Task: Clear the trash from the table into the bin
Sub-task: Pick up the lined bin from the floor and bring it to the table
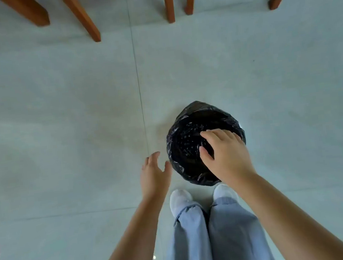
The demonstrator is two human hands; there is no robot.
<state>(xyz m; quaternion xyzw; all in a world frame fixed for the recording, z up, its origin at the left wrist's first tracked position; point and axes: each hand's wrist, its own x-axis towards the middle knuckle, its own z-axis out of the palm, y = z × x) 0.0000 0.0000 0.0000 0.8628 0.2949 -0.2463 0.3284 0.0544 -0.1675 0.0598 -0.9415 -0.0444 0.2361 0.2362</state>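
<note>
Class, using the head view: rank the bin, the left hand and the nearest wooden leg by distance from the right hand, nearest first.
1. Bin, directly under the right hand.
2. Left hand, beside the bin's left side.
3. Wooden leg, far ahead at the top.

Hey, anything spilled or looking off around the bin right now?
Nothing stands out. The bin stands upright on the floor, liner in place, no litter around it. The right hand hovers over it, the left hand beside it.
</note>
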